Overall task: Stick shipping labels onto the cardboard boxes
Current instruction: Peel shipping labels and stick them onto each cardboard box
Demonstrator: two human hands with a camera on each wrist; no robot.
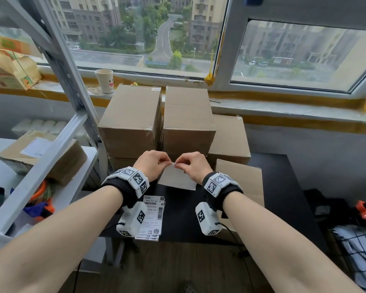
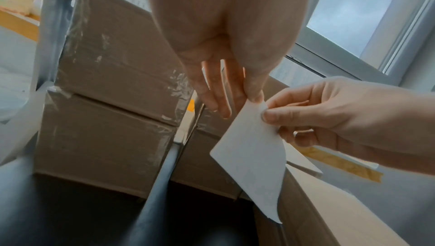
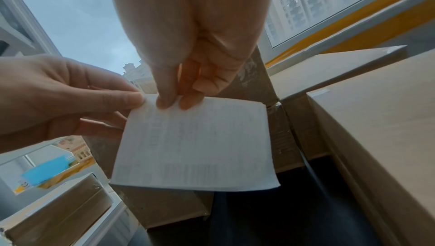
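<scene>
Left hand (image 1: pixel 151 166) and right hand (image 1: pixel 193 166) both pinch top corner of shipping label (image 1: pixel 176 178), likely splitting backing before sticking on cardboard boxes (image 1: pixel 186 119); spare labels (image 1: pixel 153 216) below on table

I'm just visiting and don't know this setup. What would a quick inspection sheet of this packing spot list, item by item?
Surface: dark table, partly covered by boxes.
Job's things: stacked cardboard boxes under the window; a pile of printed labels on the table; one label held in the air, printed side facing away.
Clutter: paper cup on the sill; another box on the shelf at left.
Hands: left hand and right hand both pinch the label's top corner, apparently peeling it.
Cables: a thin black cable from the right wrist device.
Surroundings: large window with apartment buildings outside.
</scene>
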